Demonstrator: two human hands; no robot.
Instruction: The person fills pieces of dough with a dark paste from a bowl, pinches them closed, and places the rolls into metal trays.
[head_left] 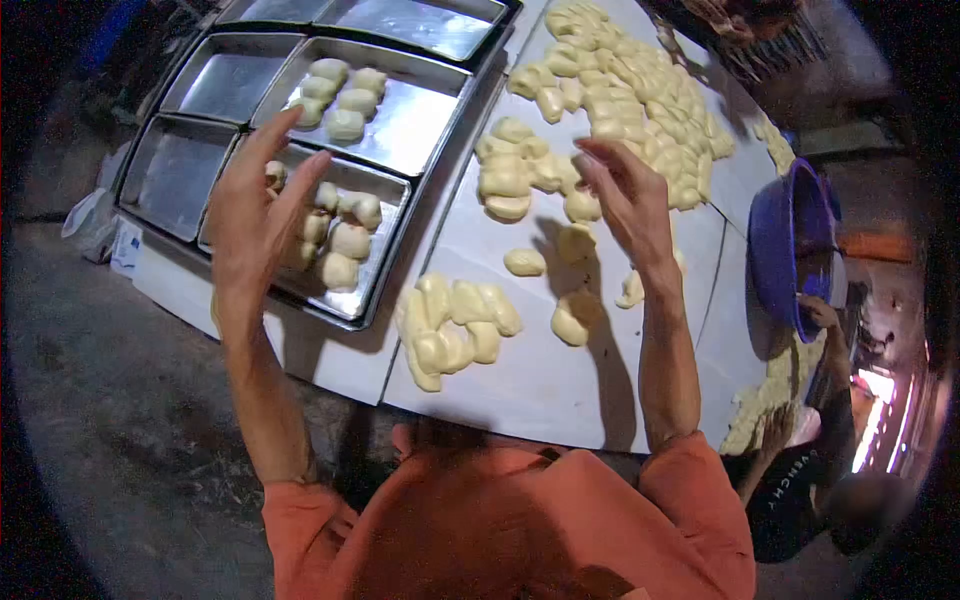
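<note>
White table [530, 385] | left hand [248, 200] over left edge of pan [376, 268], right hand [632, 195] above dough pieces [582, 207], grips apart | lift gently, space evenly

I am holding my left hand [255, 195] spread above the nearer metal pan [393, 218], where dough rolls [342, 270] are lying. My right hand [628, 195] is hovering, fingers loosely curved, over the white table [530, 395], beside a dough clump [503, 175]. Beyond it, a larger dough pile [640, 110] is covering the far side. At my right, another person's hand [820, 311] is touching a blue basin [772, 240].
</note>
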